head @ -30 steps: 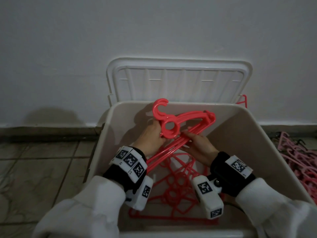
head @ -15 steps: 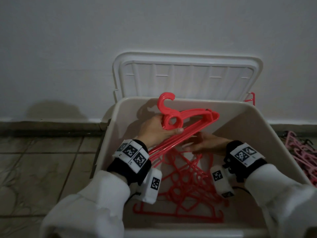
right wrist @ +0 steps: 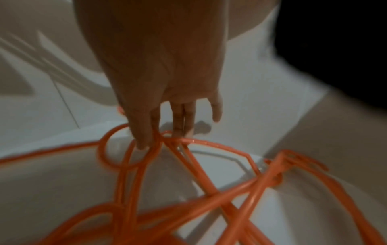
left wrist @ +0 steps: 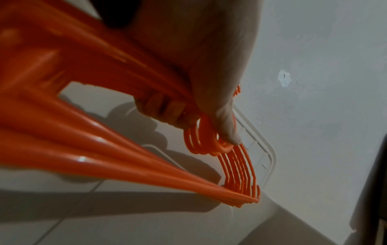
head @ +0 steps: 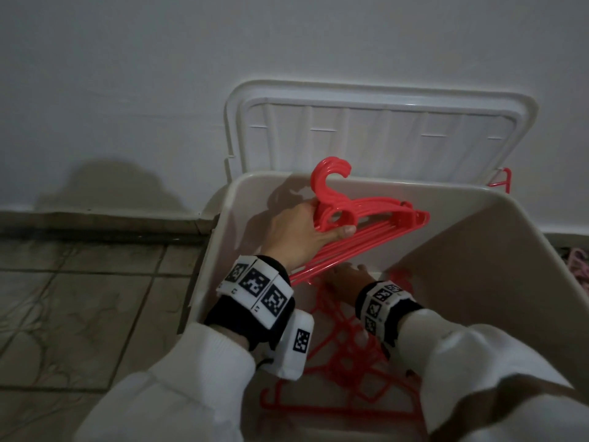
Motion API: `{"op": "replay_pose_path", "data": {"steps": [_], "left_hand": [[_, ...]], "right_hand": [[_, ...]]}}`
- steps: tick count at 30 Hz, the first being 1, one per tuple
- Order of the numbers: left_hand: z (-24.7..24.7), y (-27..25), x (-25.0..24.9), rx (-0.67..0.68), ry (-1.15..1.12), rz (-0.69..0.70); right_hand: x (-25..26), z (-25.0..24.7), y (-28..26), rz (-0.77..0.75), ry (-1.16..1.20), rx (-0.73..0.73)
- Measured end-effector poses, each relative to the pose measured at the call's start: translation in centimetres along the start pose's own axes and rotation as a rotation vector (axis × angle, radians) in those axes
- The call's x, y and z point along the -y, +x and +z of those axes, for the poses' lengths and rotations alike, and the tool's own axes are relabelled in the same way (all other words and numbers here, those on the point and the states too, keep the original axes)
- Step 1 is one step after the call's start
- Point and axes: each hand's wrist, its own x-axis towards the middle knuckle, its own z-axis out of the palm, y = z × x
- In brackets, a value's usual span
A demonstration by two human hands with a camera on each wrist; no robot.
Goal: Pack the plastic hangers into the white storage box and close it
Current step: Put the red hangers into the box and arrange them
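Right hand (head: 345, 279) lower in storage box (head: 478, 250) than before, straight fingers (right wrist: 142, 132) touching loose hangers (right wrist: 188, 190)—left hand (head: 296, 231) clasps hanger bundle (head: 366, 218) above them.

White sleeves (head: 178, 387), black wristbands (head: 251, 317) with checkered white marker tags (head: 255, 282).

The head camera is looking steeply down from above into the open white plastic storage box (head: 478, 237), facing the wall. The left wrist camera is sitting close under the bundle of red plastic hangers (left wrist: 236, 167), aiming toward the box lid. The right wrist camera is pointing down at loose red hangers (right wrist: 209, 190) inside the same box.
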Motion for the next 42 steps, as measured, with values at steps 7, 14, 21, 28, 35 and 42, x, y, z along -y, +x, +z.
{"op": "replay_pose_path", "data": {"steps": [7, 14, 21, 28, 35, 42], "left_hand": [[0.0, 0.0, 0.1, 0.007, -0.031, 0.003], [-0.5, -0.1, -0.3, 0.021, 0.011, 0.002], [-1.0, -0.5, -1.1, -0.048, -0.055, -0.006], [-1.6, -0.5, -1.2, -0.224, -0.194, -0.002], [-1.4, -0.3, -1.0, -0.211, -0.187, -0.004], [-1.4, -0.4, -1.0, -0.16, -0.181, 0.028]], "right_hand": [[-2.1, -1.5, -0.7, -0.15, 0.065, 0.075], [-6.9, -3.6, -5.1, -0.331, 0.39, -0.091], [-10.5, -2.6, -8.5, -0.26, 0.517, -0.362], [-11.3, -2.5, -8.6, -0.337, 0.496, -0.412], [-11.7, -2.7, -9.0, -0.382, 0.345, -0.792], [-10.8, -3.4, -9.4, -0.378, 0.323, -0.594]]}}
